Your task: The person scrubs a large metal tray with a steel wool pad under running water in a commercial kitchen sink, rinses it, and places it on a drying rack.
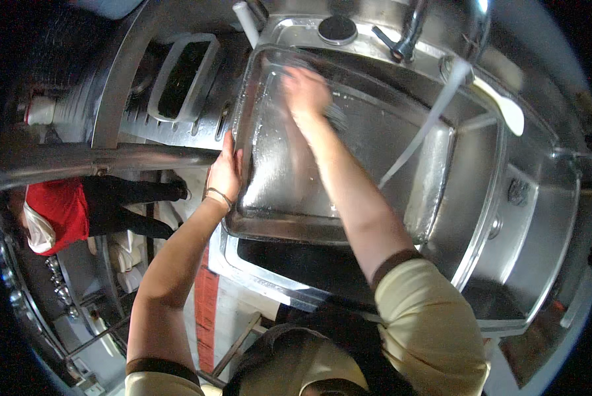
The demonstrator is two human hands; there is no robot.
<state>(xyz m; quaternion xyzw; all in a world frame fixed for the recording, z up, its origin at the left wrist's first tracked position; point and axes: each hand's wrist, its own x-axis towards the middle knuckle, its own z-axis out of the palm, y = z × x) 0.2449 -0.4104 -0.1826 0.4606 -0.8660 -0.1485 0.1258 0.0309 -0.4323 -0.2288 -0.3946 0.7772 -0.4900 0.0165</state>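
Note:
A large rectangular metal pan (291, 225) rests tilted over a stainless steel sink basin (474, 198), its inside wet. My left hand (225, 173) grips the pan's left rim, thumb and fingers around the edge. Blurred by motion, my right hand (306, 91) is inside the pan near its far left corner, against a grey scouring pad, mostly hidden by the hand. A stream of water (427, 121) falls from the faucet (478, 29) into the pan's right part.
A white spoon-like utensil (508, 111) and a round dark disc (337, 30) lie on the sink's back ledge. A plastic container (209, 62) stands on the slotted drainboard at left. The second basin (513, 237) holds a scouring pad (518, 191). A person in red (68, 213) stands beyond the left rail.

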